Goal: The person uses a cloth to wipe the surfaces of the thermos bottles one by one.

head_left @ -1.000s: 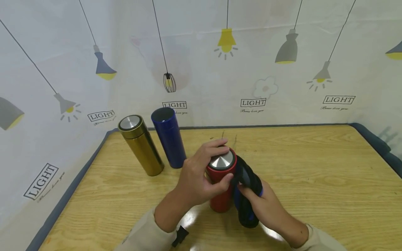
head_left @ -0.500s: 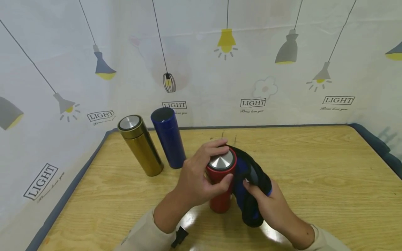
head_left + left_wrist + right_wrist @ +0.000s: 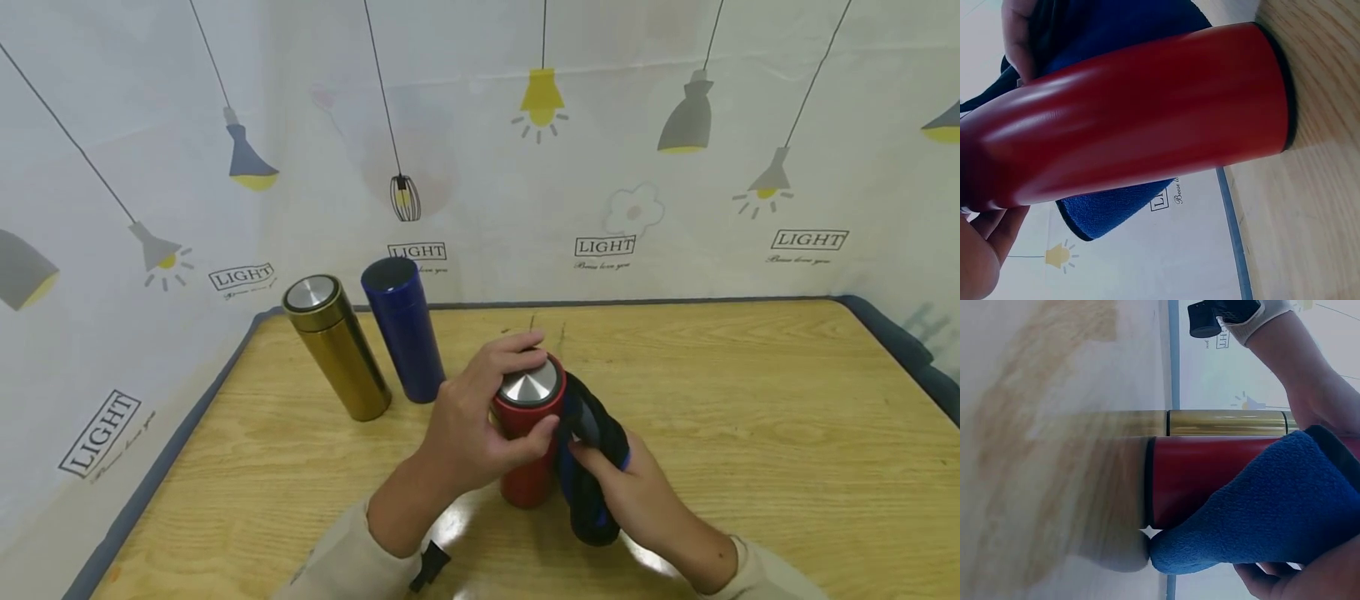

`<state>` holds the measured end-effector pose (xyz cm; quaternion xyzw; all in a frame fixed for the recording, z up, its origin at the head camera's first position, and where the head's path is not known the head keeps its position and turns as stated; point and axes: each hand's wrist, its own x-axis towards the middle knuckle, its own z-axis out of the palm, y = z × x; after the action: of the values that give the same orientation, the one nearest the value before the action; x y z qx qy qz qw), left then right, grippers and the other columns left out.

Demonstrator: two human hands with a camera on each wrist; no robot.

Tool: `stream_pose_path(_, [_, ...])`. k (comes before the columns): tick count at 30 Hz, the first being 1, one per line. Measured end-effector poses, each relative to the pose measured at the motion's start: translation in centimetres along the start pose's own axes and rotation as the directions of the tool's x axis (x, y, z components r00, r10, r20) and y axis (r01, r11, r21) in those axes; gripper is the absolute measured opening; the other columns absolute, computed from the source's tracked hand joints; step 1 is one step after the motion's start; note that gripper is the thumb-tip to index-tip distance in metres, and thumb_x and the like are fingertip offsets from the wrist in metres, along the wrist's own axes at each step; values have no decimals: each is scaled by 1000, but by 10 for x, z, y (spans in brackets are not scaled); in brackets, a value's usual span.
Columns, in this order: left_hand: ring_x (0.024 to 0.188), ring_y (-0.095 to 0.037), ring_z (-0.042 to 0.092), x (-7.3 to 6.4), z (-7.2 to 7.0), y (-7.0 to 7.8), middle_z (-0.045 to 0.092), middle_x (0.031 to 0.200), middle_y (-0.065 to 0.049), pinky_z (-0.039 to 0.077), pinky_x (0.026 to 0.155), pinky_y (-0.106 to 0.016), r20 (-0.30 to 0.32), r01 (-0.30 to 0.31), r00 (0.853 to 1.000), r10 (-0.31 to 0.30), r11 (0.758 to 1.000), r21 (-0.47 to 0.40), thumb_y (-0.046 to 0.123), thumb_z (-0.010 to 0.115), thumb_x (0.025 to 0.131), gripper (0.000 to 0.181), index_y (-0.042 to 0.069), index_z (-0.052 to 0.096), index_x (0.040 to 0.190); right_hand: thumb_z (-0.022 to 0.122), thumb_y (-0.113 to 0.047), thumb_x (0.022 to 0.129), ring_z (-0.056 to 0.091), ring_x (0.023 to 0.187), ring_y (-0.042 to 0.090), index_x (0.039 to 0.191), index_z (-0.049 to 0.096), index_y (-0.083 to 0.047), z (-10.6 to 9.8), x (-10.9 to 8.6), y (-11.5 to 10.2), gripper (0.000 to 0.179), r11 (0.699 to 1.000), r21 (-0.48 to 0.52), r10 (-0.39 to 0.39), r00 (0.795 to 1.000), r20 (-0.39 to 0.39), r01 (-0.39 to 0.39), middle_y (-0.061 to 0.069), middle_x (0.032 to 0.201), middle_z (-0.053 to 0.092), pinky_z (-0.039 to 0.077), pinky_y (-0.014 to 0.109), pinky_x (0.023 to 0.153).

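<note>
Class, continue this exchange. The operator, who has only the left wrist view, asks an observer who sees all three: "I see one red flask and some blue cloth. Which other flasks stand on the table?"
Observer: A gold flask and a blue flask stand farther left on the table.

Operator: The top of the red flask is outside my view. What is on it?

Observer: A shiny silver disc.

Operator: How does the left hand sit up there?

Observer: It reaches round from the left, covering part of the disc's far edge.
</note>
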<state>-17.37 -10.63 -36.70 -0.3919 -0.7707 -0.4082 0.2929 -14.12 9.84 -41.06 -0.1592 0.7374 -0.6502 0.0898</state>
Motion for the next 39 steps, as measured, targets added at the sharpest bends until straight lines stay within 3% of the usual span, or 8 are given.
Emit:
stream_pose_path(3, [124, -28, 63, 0, 1, 2, 57, 141, -14, 57, 94, -30, 3, 12, 1000, -12, 1000, -15, 28, 77, 84, 55, 4, 54, 128, 52, -13, 102, 64, 92, 11, 115, 59, 3, -1, -3, -1, 21, 1000, -5, -5, 1000, -22, 4, 14, 105, 63, 56, 26, 81])
stream_pose_path(8, [125, -29, 62, 0, -1, 5, 57, 141, -14, 55, 97, -31, 10, 27, 1000, -27, 1000, -9, 16, 90, 71, 68, 4, 54, 128, 49, -9, 103, 66, 88, 12, 112, 60, 5, -4, -7, -8, 20, 995, 5, -96, 995, -11, 96, 12, 99, 67, 58, 28, 76])
stream_pose_path(16, [126, -27, 62, -1, -1, 6, 57, 141, -14, 55, 98, -30, -12, 40, 999, -40, 999, 3, 15, 88, 73, 64, 5, 55, 127, 51, -8, 102, 66, 79, 12, 109, 60, 6, -1, -6, -7, 19, 995, 15, -96, 995, -11, 96, 12, 91, 66, 58, 30, 70])
stream_pose_path(22, [128, -28, 60, -2, -1, 6, 53, 145, -13, 55, 98, -31, 26, 68, 997, -68, 997, -22, 13, 89, 73, 66, 6, 54, 128, 53, -10, 101, 63, 82, 10, 110, 62, 4, 1, -6, -1, 19, 998, -16, -59, 998, -9, 59, 11, 93, 64, 55, 27, 74])
stream_pose_path(29, [110, -30, 67, -2, 0, 5, 40, 143, -15, 60, 89, -33, 37, 116, 993, -114, 991, -72, 7, 89, 71, 65, 11, 58, 128, 54, -13, 101, 60, 81, 12, 111, 62, -2, -4, -5, -3, 17, 996, -82, -42, 999, -9, 41, 10, 92, 61, 53, 27, 72])
stream_pose_path(34, [116, -28, 63, -2, -1, 6, 47, 135, -12, 59, 90, -35, 36, 143, 989, -141, 986, -84, 7, 87, 73, 62, 13, 60, 128, 53, -12, 102, 62, 82, 12, 113, 60, 0, -6, -5, -11, 18, 994, -73, -77, 997, -20, 75, 12, 94, 63, 54, 27, 73])
stream_pose_path(39, [121, -22, 61, 1, -5, 8, 55, 136, -7, 59, 89, -31, 38, 130, 991, -130, 991, -5, 15, 86, 75, 60, 17, 61, 129, 50, -14, 104, 63, 79, 14, 114, 55, 3, -9, -7, -18, 21, 996, -26, -80, 997, -3, 80, 15, 94, 61, 57, 31, 69])
